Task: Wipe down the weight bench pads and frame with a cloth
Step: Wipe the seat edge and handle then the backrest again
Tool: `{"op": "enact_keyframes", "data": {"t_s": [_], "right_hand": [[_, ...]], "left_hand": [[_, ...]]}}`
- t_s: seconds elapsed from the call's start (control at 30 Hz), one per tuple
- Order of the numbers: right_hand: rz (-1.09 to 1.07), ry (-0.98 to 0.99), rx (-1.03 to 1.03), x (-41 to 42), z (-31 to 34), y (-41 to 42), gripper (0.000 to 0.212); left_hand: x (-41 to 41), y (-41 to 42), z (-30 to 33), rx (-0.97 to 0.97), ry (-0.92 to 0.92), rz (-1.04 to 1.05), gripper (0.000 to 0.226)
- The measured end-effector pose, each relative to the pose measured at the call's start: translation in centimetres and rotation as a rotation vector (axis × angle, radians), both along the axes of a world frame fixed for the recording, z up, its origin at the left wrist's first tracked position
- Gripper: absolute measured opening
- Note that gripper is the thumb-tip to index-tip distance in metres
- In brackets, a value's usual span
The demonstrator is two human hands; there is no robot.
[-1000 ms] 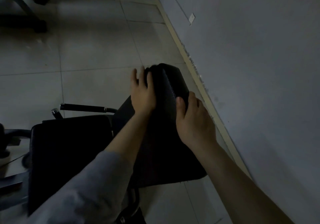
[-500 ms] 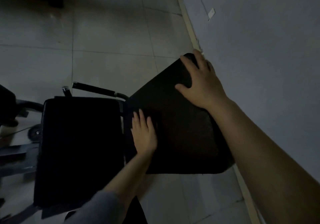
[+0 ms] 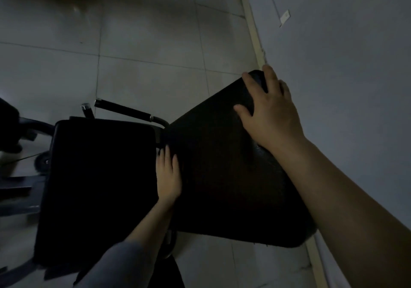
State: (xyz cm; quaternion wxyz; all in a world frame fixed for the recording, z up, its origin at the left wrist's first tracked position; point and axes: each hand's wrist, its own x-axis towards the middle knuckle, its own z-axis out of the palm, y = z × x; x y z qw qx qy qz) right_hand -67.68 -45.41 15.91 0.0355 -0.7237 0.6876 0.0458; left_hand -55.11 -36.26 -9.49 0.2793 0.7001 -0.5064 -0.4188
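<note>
The black back pad (image 3: 222, 176) of the weight bench lies nearly flat, angled toward the wall. Beside it on the left is the black seat pad (image 3: 95, 187). My right hand (image 3: 269, 114) rests on the back pad's far end, fingers spread and curling over the top edge. My left hand (image 3: 168, 174) lies with straight fingers at the gap between the two pads, fingertips near the hinge. No cloth shows in either hand; the room is dim.
A black handle bar (image 3: 124, 109) sticks out behind the seat pad. Frame parts and a small wheel (image 3: 43, 159) sit at the left. The grey wall (image 3: 344, 87) and its skirting run close along the right. Tiled floor (image 3: 144, 42) spreads beyond the bench.
The back pad has come down from upright to nearly flat. My right hand slid up to its far end, and my left hand dropped from the pad's side to the gap between the pads.
</note>
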Motion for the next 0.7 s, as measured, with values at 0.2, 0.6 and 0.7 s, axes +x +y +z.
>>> {"op": "enact_keyframes", "data": {"t_s": [0.2, 0.6, 0.7], "right_hand": [[0.008, 0.019, 0.038, 0.5, 0.7, 0.4, 0.062], [0.056, 0.331, -0.030, 1.7, -0.9, 0.8, 0.058], [0.078, 0.341, -0.048, 1.6, -1.1, 0.8, 0.056]], "left_hand": [[-3.0, 8.7, 4.7, 0.097, 0.170, 0.177, 0.051], [1.6, -12.6, -1.1, 0.174, -0.065, 0.046, 0.040], [2.0, -15.4, -1.1, 0.170, -0.046, -0.004, 0.032]]}}
